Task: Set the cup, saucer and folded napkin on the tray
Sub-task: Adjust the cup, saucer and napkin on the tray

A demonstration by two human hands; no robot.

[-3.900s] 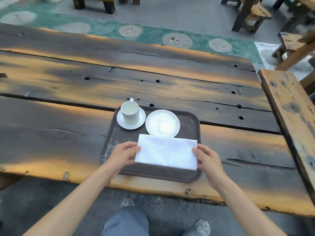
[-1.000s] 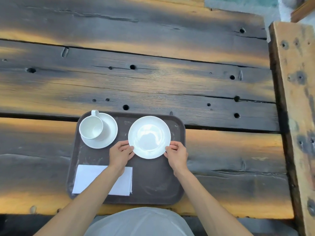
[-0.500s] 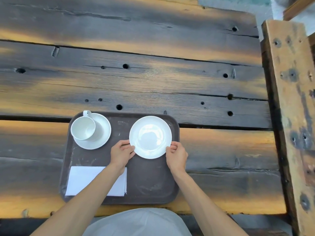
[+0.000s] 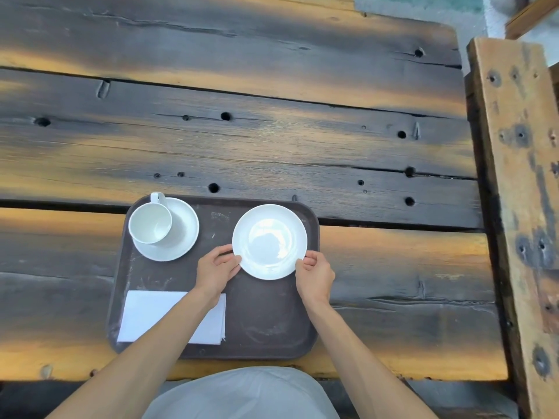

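- A person is leaning over a brown tray (image 4: 266, 328) lying on a dark wooden table (image 4: 272, 140).
- The left hand (image 4: 216, 272) and right hand (image 4: 316, 276) are each pinching the near rim of an empty white saucer (image 4: 269, 241), from opposite sides.
- The saucer is sitting at the tray's far right, directly ahead of both hands, equally near each.
- A cup (image 4: 150, 222) is standing on a second saucer (image 4: 181, 234) at the far left.
- A folded napkin (image 4: 145, 316) is lying near left, partly under the left forearm.
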